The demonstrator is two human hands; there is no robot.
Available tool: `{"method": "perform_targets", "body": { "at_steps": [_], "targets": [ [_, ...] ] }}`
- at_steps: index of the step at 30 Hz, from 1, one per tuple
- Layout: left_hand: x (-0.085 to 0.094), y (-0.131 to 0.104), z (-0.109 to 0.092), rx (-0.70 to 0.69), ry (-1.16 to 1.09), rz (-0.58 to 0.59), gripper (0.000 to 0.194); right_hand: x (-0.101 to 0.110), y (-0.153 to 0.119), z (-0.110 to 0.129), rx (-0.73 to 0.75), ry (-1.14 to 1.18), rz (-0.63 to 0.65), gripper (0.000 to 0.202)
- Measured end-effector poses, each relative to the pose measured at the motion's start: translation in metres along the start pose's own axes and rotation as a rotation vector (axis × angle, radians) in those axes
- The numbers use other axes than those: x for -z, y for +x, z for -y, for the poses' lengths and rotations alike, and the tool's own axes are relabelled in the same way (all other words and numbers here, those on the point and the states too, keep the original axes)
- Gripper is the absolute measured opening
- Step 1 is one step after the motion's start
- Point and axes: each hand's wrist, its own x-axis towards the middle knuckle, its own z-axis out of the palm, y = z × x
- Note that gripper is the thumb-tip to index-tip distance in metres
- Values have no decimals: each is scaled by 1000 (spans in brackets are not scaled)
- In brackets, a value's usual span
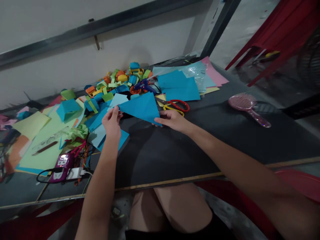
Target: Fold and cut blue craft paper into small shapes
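Left hand [111,124] and right hand [173,120] each pinch one end of a blue paper piece [143,108] above the dark table [152,156]; light, even tension should prevent creases, avoiding the nearby scissors [175,101].

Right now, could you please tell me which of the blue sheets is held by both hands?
The blue sheet between the left hand and right hand; other blue sheets, such as those beyond the red-handled scissors, lie unheld.

Held sheet [143,108] is smooth matt paper, tabletop [160,156] matt, bag [197,74] glossy plastic, brush [246,102] shiny plastic, scissors [178,101] plastic-handled, chair [282,36] smooth plastic.
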Motion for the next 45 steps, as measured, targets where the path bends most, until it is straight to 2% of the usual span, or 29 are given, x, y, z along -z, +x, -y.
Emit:
{"method": "perform_targets", "body": {
  "at_steps": [3,6,10,13,15,18,21,22,24,27,33,39,43,45],
  "targets": [
    [-7,-8,-2,-15,17,46,24,-3,-1,1,55,55,-103,43],
    [-10,-13,-3,-11,20,68,23,-4,-3,4,103,-1,-181,43],
    [-7,-11,-4,1,31,38,22,-1,-4,7,125,-138,-255,49],
    [-3,-7,-4,13,5,42,27,2,-4,4,120,-144,-295,49],
    [-3,-8,-2,65,-11,109,34,2,-3,2,110,-72,-278,40],
    [-9,-19,6,194,1,279,44,-1,-2,1,108,19,-237,39],
    [-17,-35,15,282,101,454,39,-6,-3,2,87,37,-206,42],
    [-19,-39,18,291,130,477,36,-8,-3,3,63,56,-169,43],
    [-22,-42,21,293,139,444,34,-9,-4,3,-38,102,-39,45],
    [-20,-37,23,271,73,299,39,-10,-4,4,-208,138,150,45],
    [-9,-19,21,269,4,206,37,-7,-6,6,-321,113,281,40],
    [-7,-15,18,269,-36,133,40,-6,-4,6,-303,88,209,38],
    [-8,-18,19,269,-16,175,41,-8,-3,5,-205,69,87,42],
    [-8,-20,21,266,-13,199,43,-9,-3,4,-136,31,90,35]
  ]
}}
